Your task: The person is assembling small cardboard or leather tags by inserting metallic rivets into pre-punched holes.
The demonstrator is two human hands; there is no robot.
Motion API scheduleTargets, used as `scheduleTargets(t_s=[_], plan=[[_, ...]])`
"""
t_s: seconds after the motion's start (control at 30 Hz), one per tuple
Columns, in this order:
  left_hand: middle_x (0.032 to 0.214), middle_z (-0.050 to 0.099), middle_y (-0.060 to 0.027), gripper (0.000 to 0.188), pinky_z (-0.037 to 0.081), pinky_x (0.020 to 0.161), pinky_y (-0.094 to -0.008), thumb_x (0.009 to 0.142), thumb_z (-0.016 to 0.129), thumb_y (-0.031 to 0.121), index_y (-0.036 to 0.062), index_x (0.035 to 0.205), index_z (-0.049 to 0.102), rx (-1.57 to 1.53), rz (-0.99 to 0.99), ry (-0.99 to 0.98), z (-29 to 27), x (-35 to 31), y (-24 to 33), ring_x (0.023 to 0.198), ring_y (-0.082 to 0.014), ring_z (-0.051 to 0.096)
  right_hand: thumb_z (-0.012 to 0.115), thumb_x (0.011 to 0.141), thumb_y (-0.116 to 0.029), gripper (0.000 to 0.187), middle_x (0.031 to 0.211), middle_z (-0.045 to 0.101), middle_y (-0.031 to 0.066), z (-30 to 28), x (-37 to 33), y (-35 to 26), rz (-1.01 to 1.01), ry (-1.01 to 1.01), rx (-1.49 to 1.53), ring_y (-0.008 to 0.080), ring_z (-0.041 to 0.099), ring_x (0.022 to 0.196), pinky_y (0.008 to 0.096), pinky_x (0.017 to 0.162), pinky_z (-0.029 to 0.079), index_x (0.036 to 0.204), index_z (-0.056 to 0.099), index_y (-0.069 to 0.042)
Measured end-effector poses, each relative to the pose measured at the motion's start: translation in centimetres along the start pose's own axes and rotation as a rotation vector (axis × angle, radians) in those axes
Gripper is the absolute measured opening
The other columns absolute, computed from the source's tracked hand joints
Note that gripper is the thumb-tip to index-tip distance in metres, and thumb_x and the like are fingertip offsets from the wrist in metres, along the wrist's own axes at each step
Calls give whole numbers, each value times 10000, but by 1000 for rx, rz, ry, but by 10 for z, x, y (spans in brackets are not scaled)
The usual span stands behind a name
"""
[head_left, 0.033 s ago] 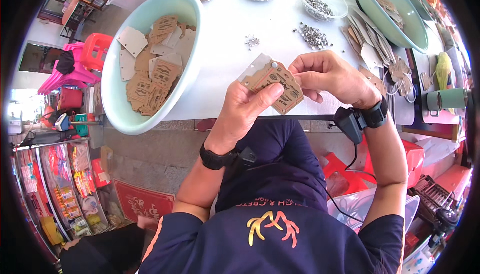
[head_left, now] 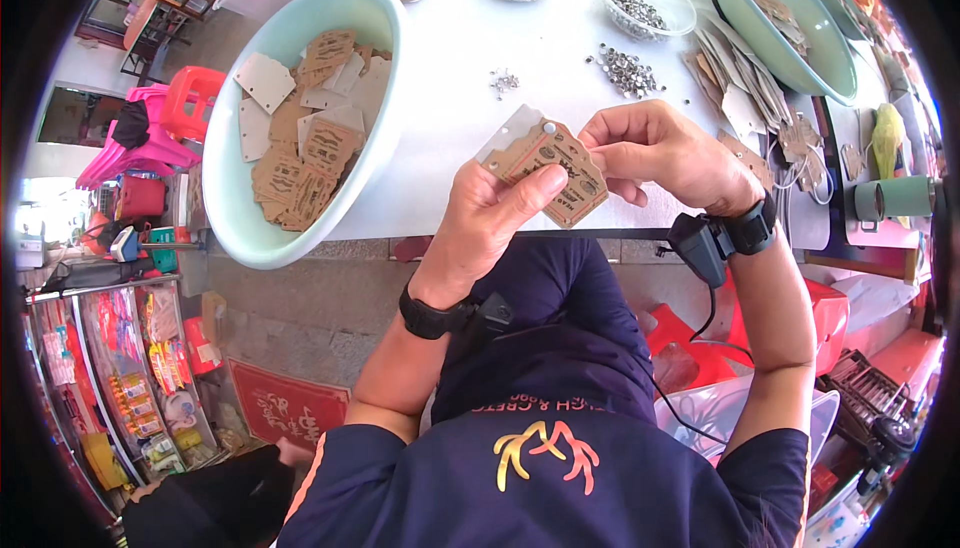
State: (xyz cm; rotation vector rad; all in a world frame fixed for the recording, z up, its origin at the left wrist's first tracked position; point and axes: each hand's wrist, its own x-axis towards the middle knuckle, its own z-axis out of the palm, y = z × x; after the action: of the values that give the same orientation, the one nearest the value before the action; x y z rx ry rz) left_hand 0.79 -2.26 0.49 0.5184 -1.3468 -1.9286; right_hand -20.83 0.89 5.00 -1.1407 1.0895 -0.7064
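My left hand (head_left: pixel 490 223) grips a small stack of brown cardboard tags (head_left: pixel 560 170) from below, thumb pressed on the front tag. A silver eyelet (head_left: pixel 548 128) sits in the hole near the stack's top corner. My right hand (head_left: pixel 660 153) pinches the stack's upper right edge with its fingertips. Both hands hover over the front edge of the white table (head_left: pixel 450 58). Each wrist wears a black band.
A pale green basin (head_left: pixel 228 198) with several tags stands at the table's left. Loose silver eyelets (head_left: pixel 625 70) lie ahead, and two clear dishes (head_left: pixel 640 10) hold more. Fanned tags (head_left: pixel 740 88) and another green basin (head_left: pixel 800 48) lie right. Red stools (head_left: pixel 190 98) stand left.
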Motion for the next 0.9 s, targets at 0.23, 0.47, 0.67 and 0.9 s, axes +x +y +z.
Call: scheduleTargets(t_s=[0.23,0.47,0.67,0.9], plan=[[1010,654,-41,270,501,795,-235,953,606,141,-24,1168,598,-38,-23,-21,5,2,3,912,-78,596,625,913,-212,223,701,592,-10,-5,-1,0,5,-32,90,44,512,563,202,534,426,971,662,0],[1024,654,-46,275,506,806,-246,951,605,129,-23,1180,594,-8,-60,-72,5,1,5,919,-88,605,633,886,-206,237,760,622,8,-9,-3,2,42,-67,115,51,520,545,207,519,430,987,670,6],[1032,656,-52,281,514,810,-256,947,609,126,-23,1184,591,-10,-58,-76,4,0,5,932,-97,613,658,854,-158,219,733,614,34,-9,-6,3,50,-40,176,69,515,499,206,463,412,940,650,43],[1027,662,-67,287,527,820,-267,941,605,115,-29,1188,583,24,-40,-77,6,0,5,931,-108,627,646,854,-147,210,741,623,36,-6,-4,6,62,-20,113,66,515,492,205,460,417,951,654,39]])
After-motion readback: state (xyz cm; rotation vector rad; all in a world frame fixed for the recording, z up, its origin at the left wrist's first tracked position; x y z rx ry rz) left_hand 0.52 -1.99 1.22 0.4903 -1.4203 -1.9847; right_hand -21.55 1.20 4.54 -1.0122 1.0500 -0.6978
